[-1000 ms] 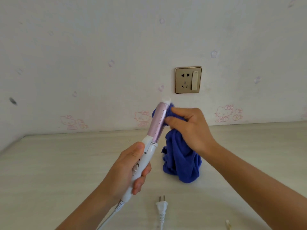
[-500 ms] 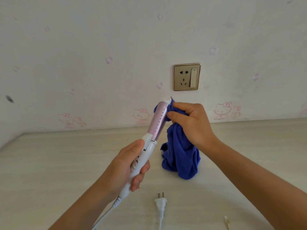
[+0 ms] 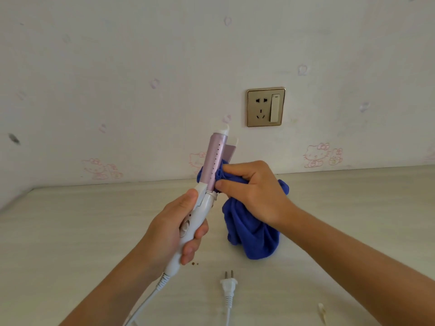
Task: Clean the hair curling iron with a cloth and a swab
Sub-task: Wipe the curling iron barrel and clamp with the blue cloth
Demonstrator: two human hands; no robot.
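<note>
Left hand [image 3: 174,228] grasps the iron [image 3: 207,187] by its white handle, barrel tilted up over the table [image 3: 70,231]. Right hand [image 3: 251,191] pinches the cloth [image 3: 251,238] against the lower barrel. A pale sliver, possibly the swab [image 3: 321,310], lies near the plug [image 3: 228,284].

Pink-white curling iron [image 3: 217,158] tilted tip-up, clamp open; blue cloth [image 3: 254,234] bunched against barrel.

Unplugged plug [image 3: 228,285] on tabletop [image 3: 70,231] below hands.
</note>
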